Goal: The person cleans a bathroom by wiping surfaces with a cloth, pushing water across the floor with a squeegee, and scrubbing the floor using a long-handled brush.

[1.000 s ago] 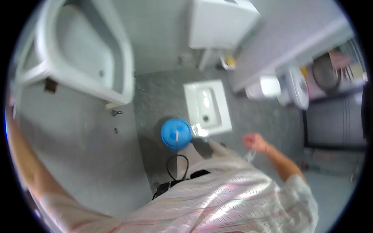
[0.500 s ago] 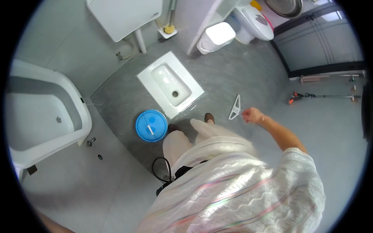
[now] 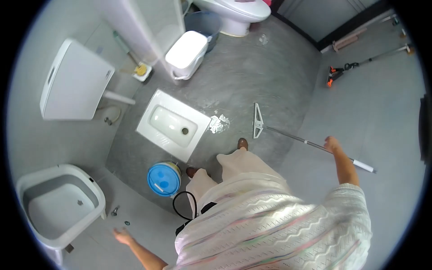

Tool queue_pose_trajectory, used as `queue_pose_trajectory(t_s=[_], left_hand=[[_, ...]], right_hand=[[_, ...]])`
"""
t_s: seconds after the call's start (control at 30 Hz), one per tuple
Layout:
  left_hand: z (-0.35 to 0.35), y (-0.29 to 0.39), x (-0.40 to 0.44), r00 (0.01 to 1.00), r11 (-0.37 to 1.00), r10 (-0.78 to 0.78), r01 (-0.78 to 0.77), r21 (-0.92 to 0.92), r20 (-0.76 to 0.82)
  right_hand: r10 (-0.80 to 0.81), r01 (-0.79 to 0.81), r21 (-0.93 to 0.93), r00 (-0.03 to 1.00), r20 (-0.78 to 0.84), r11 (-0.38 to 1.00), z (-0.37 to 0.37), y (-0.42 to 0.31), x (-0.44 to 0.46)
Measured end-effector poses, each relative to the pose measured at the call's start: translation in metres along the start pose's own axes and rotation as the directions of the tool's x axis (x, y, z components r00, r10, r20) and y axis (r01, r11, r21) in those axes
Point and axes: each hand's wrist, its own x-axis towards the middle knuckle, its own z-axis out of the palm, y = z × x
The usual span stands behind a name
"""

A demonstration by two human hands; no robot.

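Observation:
My right hand (image 3: 332,144) is closed around the grey pole of a floor squeegee (image 3: 258,121), a little below its white grip end. The squeegee's white triangular head rests on the grey floor, to the right of the squat toilet (image 3: 148,121). At the lower left, my left hand (image 3: 122,236) is held out with its fingers apart and nothing in it. It is nearest the small wall tap and the white basin (image 3: 99,204). A bucket with a blue lid (image 3: 164,179) stands beside my feet.
A white bin (image 3: 185,51) and a dark bucket (image 3: 203,23) stand near the white toilet (image 3: 234,14). A cistern (image 3: 76,81) hangs at the left. An orange-and-black mop (image 3: 342,72) leans at the right wall. Wet patches shine beside the squat toilet.
The view has turned toward the right. The squeegee's pole now shows at full length in my right hand. My left hand has come into view with its fingers spread.

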Motion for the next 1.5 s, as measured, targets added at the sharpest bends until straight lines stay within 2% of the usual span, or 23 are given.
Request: queue_pose_trajectory(t_s=[0.03, 0.13, 0.33, 0.43, 0.53, 0.7, 0.8, 0.87, 0.9, 0.93, 0.97, 1.0, 1.07, 1.2, 1.23, 1.27, 1.3, 1.33, 1.37, 1.4, 1.43, 1.47, 1.5], left_hand=[[0.003, 0.052, -0.039, 0.993, 0.997, -0.056, 0.049, 0.065, 0.104], [0.033, 0.148, -0.098, 0.939, 0.965, 0.158, -0.212, 0.153, 0.306], [0.086, 0.329, -0.133, 0.703, 0.774, 0.580, -0.633, -0.011, 0.412], [0.086, 0.424, -0.162, 0.546, 0.628, 0.753, -0.763, -0.154, 0.368], [0.084, 0.496, -0.197, 0.455, 0.585, 0.775, -0.780, -0.223, 0.439], [0.123, 0.547, -0.219, 0.342, 0.501, 0.802, -0.831, -0.240, 0.490], [0.145, 0.572, -0.223, 0.331, 0.547, 0.664, -0.826, -0.134, 0.670], [0.166, 0.592, -0.216, 0.317, 0.542, 0.618, -0.835, -0.097, 0.720], [0.173, 0.608, -0.211, 0.323, 0.554, 0.587, -0.829, -0.078, 0.743], [0.179, 0.624, -0.207, 0.326, 0.565, 0.552, -0.823, -0.057, 0.768], [0.185, 0.643, -0.203, 0.242, 0.509, 0.472, -0.860, -0.038, 0.848], [0.200, 0.661, -0.190, 0.213, 0.415, 0.561, -0.908, -0.049, 0.800], [0.213, 0.725, -0.180, 0.097, 0.381, 0.520, -0.916, -0.129, 0.849], [0.215, 0.901, -0.248, -0.224, -0.034, 0.717, -0.957, -0.288, 0.660], [0.240, 0.936, -0.268, -0.416, -0.225, 0.756, -0.890, -0.396, 0.505], [0.223, 0.978, -0.315, -0.391, -0.178, 0.781, -0.887, -0.426, 0.487], [0.226, 1.004, -0.355, -0.504, -0.292, 0.814, -0.785, -0.547, 0.289], [0.220, 1.031, -0.404, -0.577, -0.309, 0.690, -0.780, -0.544, 0.436], [0.202, 1.050, -0.453, -0.637, -0.343, 0.622, -0.744, -0.573, 0.455], [0.213, 1.052, -0.494, -0.725, -0.488, 0.605, -0.664, -0.566, 0.328], [0.230, 1.050, -0.531, -0.831, -0.502, 0.523, -0.480, -0.719, 0.189], [0.187, 1.060, -0.568, -0.836, -0.414, 0.385, -0.535, -0.736, 0.391], [0.196, 1.054, -0.598, -0.903, -0.529, 0.353, -0.409, -0.744, 0.245]], right_hand=[[0.114, -0.112, -0.041, 0.993, 0.037, 0.993, -0.016, 0.015, -0.010], [0.300, -0.278, -0.156, 0.944, 0.137, 0.948, -0.020, 0.074, -0.007], [0.311, -0.244, -0.272, 0.920, 0.237, 0.931, -0.013, 0.133, -0.023], [0.325, -0.367, -0.079, 0.681, 0.656, 0.927, 0.015, 0.158, 0.002], [0.152, -0.157, -0.022, 0.897, 0.416, 0.987, 0.009, 0.162, -0.015], [0.111, -0.211, 0.281, 0.936, 0.334, 0.936, 0.019, 0.157, -0.005], [0.066, -0.294, 0.654, 0.935, 0.350, 0.697, 0.048, 0.102, 0.037], [-0.105, -0.503, 0.831, 0.837, 0.537, 0.236, 0.037, 0.036, 0.074], [-0.221, -0.419, 0.894, 0.867, 0.446, 0.160, -0.027, -0.011, 0.070], [-0.290, -0.403, 0.901, 0.854, 0.433, 0.158, -0.012, -0.015, 0.095], [-0.269, -0.357, 0.928, 0.888, 0.373, 0.108, -0.048, -0.051, 0.100], [-0.245, -0.308, 0.950, 0.918, 0.313, 0.059, -0.092, -0.098, 0.107], [-0.250, -0.201, 0.979, 0.947, 0.200, 0.022, -0.135, -0.136, 0.135], [-0.212, -0.258, 0.957, 0.950, 0.227, -0.133, -0.188, -0.192, 0.196], [-0.226, -0.286, 0.934, 0.945, 0.238, -0.215, -0.201, -0.202, 0.206], [-0.237, -0.310, 0.904, 0.940, 0.245, -0.295, -0.211, -0.208, 0.215], [-0.239, -0.309, 0.903, 0.940, 0.243, -0.298, -0.219, -0.211, 0.223], [-0.241, -0.306, 0.903, 0.941, 0.239, -0.302, -0.227, -0.212, 0.227], [-0.242, -0.303, 0.902, 0.942, 0.234, -0.308, -0.236, -0.212, 0.233], [-0.254, -0.375, 0.813, 0.924, 0.286, -0.446, -0.249, -0.207, 0.231], [-0.275, -0.431, 0.696, 0.902, 0.333, -0.574, -0.264, -0.196, 0.218], [-0.302, -0.470, 0.557, 0.878, 0.370, -0.684, -0.273, -0.186, 0.209], [-0.383, -0.502, 0.499, 0.864, 0.327, -0.706, -0.267, -0.176, 0.196]])
